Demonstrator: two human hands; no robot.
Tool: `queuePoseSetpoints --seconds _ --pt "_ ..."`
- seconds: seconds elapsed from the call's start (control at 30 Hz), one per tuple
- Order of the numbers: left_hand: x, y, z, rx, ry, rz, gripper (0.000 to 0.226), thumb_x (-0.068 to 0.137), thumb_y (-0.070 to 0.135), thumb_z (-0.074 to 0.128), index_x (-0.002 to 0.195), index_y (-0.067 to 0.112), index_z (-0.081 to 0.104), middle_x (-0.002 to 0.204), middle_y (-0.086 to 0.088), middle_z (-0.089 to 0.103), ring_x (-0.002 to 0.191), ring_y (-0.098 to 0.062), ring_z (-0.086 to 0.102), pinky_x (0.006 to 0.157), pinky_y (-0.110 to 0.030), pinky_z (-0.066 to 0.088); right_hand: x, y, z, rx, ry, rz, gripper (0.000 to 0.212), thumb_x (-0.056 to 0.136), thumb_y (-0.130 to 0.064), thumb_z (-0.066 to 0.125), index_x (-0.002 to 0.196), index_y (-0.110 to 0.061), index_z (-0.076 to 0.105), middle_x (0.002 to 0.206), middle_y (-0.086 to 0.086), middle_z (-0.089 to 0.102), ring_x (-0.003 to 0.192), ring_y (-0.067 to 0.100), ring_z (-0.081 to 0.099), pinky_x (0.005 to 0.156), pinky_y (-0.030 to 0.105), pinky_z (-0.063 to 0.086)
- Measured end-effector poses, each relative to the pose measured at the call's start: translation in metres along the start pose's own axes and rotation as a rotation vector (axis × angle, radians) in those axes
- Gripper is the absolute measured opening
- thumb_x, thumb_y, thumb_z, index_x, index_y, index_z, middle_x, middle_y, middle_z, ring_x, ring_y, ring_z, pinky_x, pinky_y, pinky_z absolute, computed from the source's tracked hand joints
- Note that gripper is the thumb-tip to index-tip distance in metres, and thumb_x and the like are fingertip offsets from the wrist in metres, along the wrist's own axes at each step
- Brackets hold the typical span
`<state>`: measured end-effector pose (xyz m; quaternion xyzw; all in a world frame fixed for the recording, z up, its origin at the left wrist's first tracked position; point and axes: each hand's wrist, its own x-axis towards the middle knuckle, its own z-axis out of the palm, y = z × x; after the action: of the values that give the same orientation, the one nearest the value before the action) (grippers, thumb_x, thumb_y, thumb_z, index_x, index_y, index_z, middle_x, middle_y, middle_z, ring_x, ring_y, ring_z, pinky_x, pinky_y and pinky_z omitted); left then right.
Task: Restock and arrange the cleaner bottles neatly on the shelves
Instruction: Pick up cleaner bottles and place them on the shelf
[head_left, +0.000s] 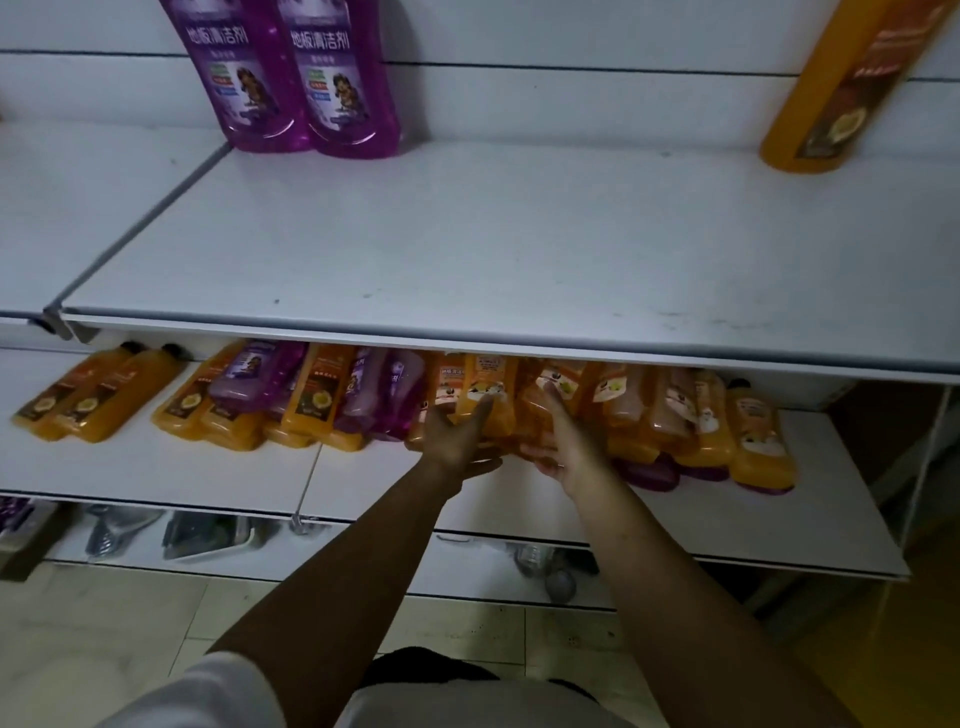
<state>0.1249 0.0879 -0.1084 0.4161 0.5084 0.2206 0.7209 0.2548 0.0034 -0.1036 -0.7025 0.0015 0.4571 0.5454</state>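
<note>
Head view shows the person standing before white shelves, both bare arms stretched forward to the lower shelf (509, 504). On this shelf a row of bottles (317, 400), orange and purple, lies flat. Their long axes run from front to back, with the bases toward the person and the necks under the upper shelf (467, 234), so most caps are hidden. Some bottles lie on top of others. A separate pair of orange bottles (98, 395) lies at the far left, turned a little slantwise, with their black caps visible. In the middle of the row, one orange bottle (488, 395) lies between the two hands, label up and base toward the person. The left hand (457, 439) is at its left side, fingers straight and laid against it, thumb spread out below. The right hand (566, 441) is at the right side of the same group, palm turned inward and fingers stretched along the bottles. How firmly it presses, I cannot tell. On the upper shelf, two purple bottles (254, 88) stand upright, touching, at the back left. A tall orange bottle (841, 93) stands alone at the back right, well apart from them.
</note>
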Motion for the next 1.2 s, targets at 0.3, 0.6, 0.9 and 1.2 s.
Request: queuePoseSetpoints --seconds 0.3,0.6,0.9,1.2 --pt "0.001 -0.006 -0.005 -0.250 -0.013 -0.044 0.060 0.092 0.025 0.081 0.143 0.022 0.050 0.135 -0.017 0.065 0.111 -0.045 0.071 0.080 -0.056 0.065 -0.003 0.003 -0.017 -0.071 -0.060 -0.031 0.052 0.091 -0.050 0.073 0.132 -0.020 0.062 0.111 0.003 0.077 0.082 0.023 0.080 0.065 0.033 0.053" --pt "-0.061 -0.019 -0.055 -0.474 -0.150 -0.185 0.066 0.086 0.016 0.081 0.144 0.007 0.051 0.140 -0.025 0.063 0.125 -0.043 0.066 0.098 -0.050 0.060 -0.034 0.018 -0.041 0.332 -0.396 0.257 0.048 0.097 -0.024 0.061 0.142 -0.011 0.056 0.106 0.014 0.063 0.087 0.023 0.058 0.077 0.034 0.049" --pt "-0.126 -0.029 -0.138 -0.441 -0.165 0.002 0.084 0.076 -0.006 0.078 0.150 0.021 0.047 0.140 -0.023 0.061 0.120 -0.042 0.069 0.093 -0.053 0.061 -0.079 0.034 -0.023 -0.064 -0.690 -0.006 0.047 0.087 0.026 0.053 0.114 -0.010 0.062 0.110 0.012 0.075 0.110 0.031 0.070 0.081 0.037 0.059" --pt "-0.211 -0.022 -0.194 -0.251 0.175 0.262 0.073 0.080 0.005 0.076 0.147 0.019 0.049 0.134 -0.016 0.069 0.122 -0.037 0.069 0.090 -0.050 0.061 -0.139 0.064 0.061 -0.243 -1.009 -0.244 0.061 0.079 -0.010 0.088 0.129 -0.035 0.063 0.128 0.004 0.074 0.123 0.026 0.068 0.101 0.043 0.055"
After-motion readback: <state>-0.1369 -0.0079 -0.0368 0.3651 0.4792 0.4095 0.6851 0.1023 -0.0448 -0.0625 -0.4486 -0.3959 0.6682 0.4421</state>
